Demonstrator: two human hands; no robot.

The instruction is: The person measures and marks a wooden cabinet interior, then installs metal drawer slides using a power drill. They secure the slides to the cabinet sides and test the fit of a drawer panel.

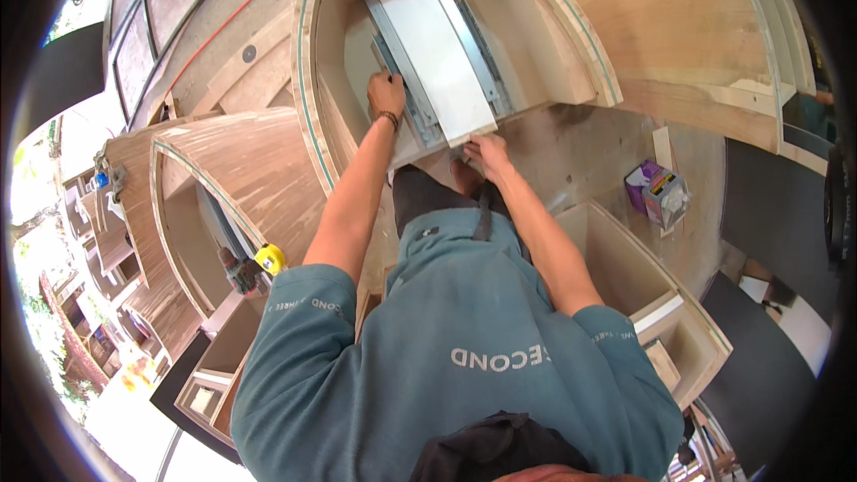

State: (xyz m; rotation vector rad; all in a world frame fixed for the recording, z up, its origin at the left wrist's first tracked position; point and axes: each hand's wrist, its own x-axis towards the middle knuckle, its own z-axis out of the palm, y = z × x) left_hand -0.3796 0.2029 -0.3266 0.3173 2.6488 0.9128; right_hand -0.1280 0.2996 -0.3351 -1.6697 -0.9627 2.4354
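Dark bracelet [386, 118] at the wrist, the L hand [386, 96] reaches fwd, arm nearly straight, fingers curled down by the L metal rail [399, 62]; can't tell if they grip it. The R hand [486, 153] is lower & nearer the body, elbow slightly bent, fingers flexed at the near end of a white panel [437, 54]; it touches the edge there, but how firm the hold is can't be seen.

The panel is long & narrow, slanting up & away btwn the two hands: just R of the L hand, fwd of the R hand. It lies btwn the L rail & the R metal rail [462, 31], inside a curved plywood cabinet [308, 54]. Cabinet walls stand close on both sides & at the far end; the person's legs are just below the near end.

Farther out: on the L, another curved cabinet [228, 161], w/ a power drill [239, 270] & yellow tape measure [270, 258] beside it. On the R, a purple-&-grey pkg [659, 195] on the floor [571, 147], nr an open wooden box [625, 259].
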